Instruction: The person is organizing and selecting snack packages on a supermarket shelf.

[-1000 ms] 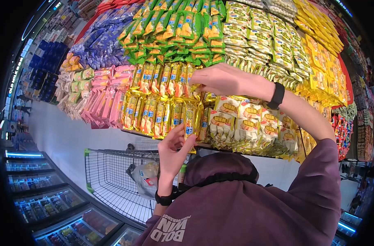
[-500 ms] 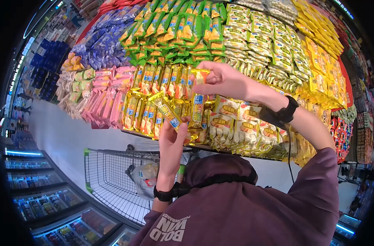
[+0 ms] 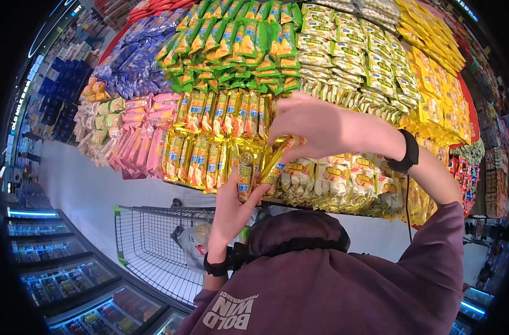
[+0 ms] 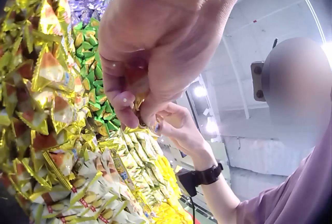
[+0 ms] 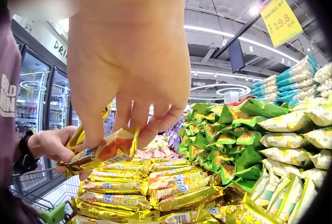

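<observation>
Close against the snack shelf point(image 3: 182, 180), left hand point(image 3: 231, 211) fingers curled round an upright gold packet point(image 3: 245, 174), right hand point(image 3: 310, 125) fingers pinching a second gold packet point(image 3: 277, 159) tilted just beside it, wire shopping cart point(image 3: 148, 240) below.

snack display point(image 3: 344, 50) ahead | cart point(image 3: 148, 240) below-left | freezers point(image 3: 59, 279) left

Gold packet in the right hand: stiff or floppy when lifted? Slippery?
Probably fairly stiff: the gold packet stays straight, without drooping, in a fingertip pinch of the right hand. Likely light, since a pinch carries it. The glossy foil looks slippery.
</observation>
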Action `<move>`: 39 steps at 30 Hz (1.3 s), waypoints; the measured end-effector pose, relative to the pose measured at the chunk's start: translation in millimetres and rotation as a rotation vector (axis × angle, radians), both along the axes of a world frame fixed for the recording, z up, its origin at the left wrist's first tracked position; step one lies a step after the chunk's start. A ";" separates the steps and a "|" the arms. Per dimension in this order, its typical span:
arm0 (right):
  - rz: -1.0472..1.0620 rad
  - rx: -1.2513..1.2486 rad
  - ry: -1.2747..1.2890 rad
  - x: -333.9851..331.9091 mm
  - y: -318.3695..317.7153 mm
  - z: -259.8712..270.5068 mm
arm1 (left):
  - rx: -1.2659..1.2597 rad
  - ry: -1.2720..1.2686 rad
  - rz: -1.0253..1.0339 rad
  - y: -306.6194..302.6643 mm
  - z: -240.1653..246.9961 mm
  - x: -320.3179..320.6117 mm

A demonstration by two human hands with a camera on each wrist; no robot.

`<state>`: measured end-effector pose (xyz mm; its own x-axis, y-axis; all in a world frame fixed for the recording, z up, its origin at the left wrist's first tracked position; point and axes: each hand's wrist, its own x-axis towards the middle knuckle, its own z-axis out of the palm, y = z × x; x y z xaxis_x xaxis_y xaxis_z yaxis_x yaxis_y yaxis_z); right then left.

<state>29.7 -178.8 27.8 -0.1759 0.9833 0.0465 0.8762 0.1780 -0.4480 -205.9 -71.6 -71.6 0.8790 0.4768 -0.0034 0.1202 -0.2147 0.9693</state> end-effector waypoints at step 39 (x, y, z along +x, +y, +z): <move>-0.563 -0.404 0.268 23.2 60.0 -65.7 | -0.280 -0.120 0.117 11.5 -14.4 -7.8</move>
<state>52.9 -118.7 -38.0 0.3262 0.8709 -0.3676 0.6378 -0.4898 -0.5944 -213.8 -60.2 -86.0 0.8202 0.5700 -0.0483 0.0093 0.0711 0.9974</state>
